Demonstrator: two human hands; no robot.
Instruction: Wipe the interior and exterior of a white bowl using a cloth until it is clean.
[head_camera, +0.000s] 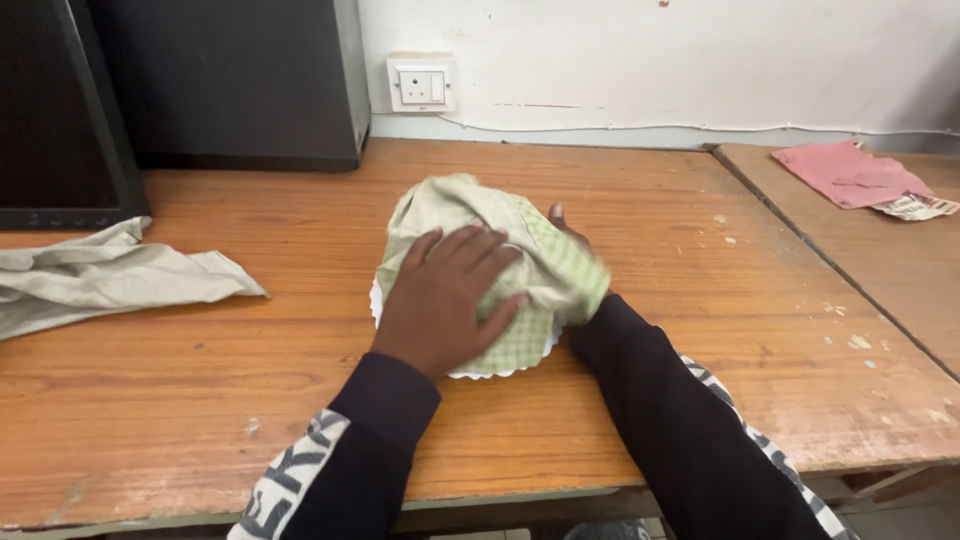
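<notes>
Mid-frame, left hand (440, 300), fingers spread, presses a green cloth (520, 250) onto a white plate (470, 374); right hand (565, 225) mostly hidden, grip unclear.

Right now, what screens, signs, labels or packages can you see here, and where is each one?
Monitor: far left on the wooden table, dark screen, black frame.
Printed paper scrap: far right table, beside a pink cloth, pale with dark print.
No signs or packages show.

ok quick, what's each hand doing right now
Left hand: open, flat on the green checked cloth over a white plate.
Right hand: mostly hidden under the cloth; grip cannot be told.
</notes>
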